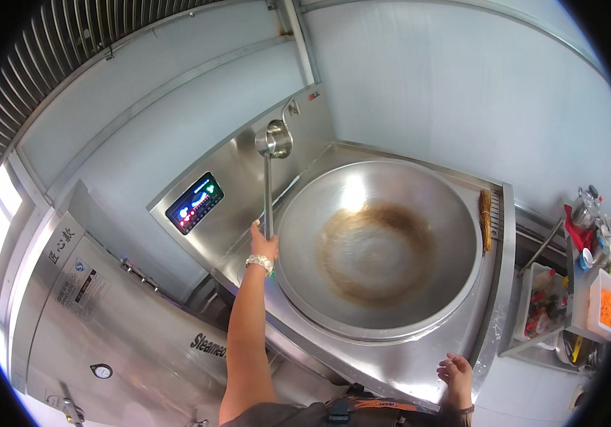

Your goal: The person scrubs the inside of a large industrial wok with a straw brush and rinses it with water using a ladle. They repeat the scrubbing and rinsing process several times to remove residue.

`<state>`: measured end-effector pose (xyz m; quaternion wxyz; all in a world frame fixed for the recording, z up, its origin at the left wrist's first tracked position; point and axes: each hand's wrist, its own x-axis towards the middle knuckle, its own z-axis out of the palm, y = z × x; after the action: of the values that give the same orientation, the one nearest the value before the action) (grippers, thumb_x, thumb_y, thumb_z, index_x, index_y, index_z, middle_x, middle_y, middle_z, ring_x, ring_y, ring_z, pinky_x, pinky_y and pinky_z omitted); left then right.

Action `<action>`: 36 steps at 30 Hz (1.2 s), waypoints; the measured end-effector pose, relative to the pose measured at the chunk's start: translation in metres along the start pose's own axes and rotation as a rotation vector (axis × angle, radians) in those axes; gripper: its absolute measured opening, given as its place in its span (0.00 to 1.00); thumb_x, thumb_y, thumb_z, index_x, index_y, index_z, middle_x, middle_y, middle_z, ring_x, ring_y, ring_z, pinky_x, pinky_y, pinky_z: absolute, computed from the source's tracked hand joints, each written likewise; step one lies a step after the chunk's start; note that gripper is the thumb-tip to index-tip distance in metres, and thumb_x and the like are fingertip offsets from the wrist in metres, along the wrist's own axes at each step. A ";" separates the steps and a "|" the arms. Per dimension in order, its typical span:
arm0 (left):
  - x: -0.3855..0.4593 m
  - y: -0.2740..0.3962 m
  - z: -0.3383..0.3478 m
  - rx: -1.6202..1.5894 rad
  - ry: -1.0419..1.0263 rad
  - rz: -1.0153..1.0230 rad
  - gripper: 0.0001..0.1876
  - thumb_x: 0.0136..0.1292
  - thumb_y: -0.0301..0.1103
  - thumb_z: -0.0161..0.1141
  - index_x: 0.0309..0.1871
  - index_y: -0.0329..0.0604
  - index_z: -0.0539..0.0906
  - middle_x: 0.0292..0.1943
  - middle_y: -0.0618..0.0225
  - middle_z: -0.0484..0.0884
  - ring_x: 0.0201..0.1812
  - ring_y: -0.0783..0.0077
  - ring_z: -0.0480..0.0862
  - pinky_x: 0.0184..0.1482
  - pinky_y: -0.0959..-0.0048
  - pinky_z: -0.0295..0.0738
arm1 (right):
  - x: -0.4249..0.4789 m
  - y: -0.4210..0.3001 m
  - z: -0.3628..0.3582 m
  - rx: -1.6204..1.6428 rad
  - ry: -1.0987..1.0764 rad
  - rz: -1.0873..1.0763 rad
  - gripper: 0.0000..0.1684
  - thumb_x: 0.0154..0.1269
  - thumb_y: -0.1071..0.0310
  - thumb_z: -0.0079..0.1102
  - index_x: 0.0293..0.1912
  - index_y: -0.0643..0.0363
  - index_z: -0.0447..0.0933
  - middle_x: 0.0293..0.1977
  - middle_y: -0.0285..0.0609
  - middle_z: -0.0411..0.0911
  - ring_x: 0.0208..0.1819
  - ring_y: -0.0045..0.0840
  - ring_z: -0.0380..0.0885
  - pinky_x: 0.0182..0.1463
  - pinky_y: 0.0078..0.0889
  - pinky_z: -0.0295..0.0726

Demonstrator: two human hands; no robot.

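My left hand (264, 246) grips the handle of a stainless steel ladle (268, 187), left of the wok's rim. The ladle stands upright in the picture, its bowl up near a curved metal tap (287, 112) on the steel backsplash. My right hand (455, 371) is held over the front right of the steel cooking station, fingers loosely curled and nothing visible in it. Between the hands lies a large steel wok (305, 299), with a brownish ring around its bottom; whether it holds water is hard to tell. A bundled straw-like brush (485, 220) rests right of the wok.
A lit control panel (195, 203) is set in the backsplash. A steel steamer cabinet (140, 325) stands at the left. On the right, a steel rack (572, 315) carries a white tub of shredded orange food (606, 307) and a bin with bottles (540, 309).
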<state>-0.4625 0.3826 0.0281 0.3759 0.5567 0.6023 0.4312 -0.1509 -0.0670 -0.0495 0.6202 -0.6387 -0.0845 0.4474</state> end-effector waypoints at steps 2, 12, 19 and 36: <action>-0.002 -0.005 -0.002 0.107 0.013 0.032 0.34 0.52 0.24 0.53 0.61 0.55 0.52 0.21 0.61 0.74 0.13 0.73 0.71 0.12 0.73 0.66 | 0.012 -0.006 0.005 -0.013 -0.011 -0.015 0.12 0.58 0.72 0.48 0.44 0.63 0.68 0.29 0.41 0.74 0.27 0.22 0.75 0.31 0.20 0.74; 0.015 0.001 -0.017 0.400 -0.038 0.223 0.35 0.53 0.25 0.53 0.63 0.58 0.51 0.22 0.59 0.76 0.14 0.69 0.74 0.17 0.70 0.70 | 0.059 -0.035 0.011 -0.066 -0.001 -0.060 0.13 0.58 0.72 0.49 0.44 0.64 0.69 0.28 0.41 0.75 0.26 0.22 0.75 0.30 0.19 0.74; 0.015 -0.010 -0.026 0.468 -0.047 0.335 0.35 0.52 0.25 0.51 0.64 0.56 0.52 0.27 0.56 0.76 0.13 0.70 0.73 0.16 0.70 0.70 | 0.079 -0.041 0.005 -0.105 0.021 -0.091 0.12 0.58 0.73 0.49 0.43 0.64 0.69 0.28 0.40 0.75 0.26 0.21 0.74 0.29 0.17 0.73; 0.001 0.013 -0.003 0.238 0.086 0.401 0.35 0.50 0.23 0.54 0.62 0.47 0.50 0.41 0.57 0.76 0.39 0.61 0.80 0.40 0.68 0.74 | 0.165 -0.089 0.533 0.210 -1.065 0.320 0.23 0.61 0.49 0.47 0.41 0.61 0.67 0.28 0.41 0.73 0.24 0.27 0.74 0.31 0.30 0.76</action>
<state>-0.4610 0.3836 0.0413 0.1884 0.6866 0.5419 0.4466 -0.3753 0.4437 0.0409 0.4764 -0.2646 -0.2430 0.8025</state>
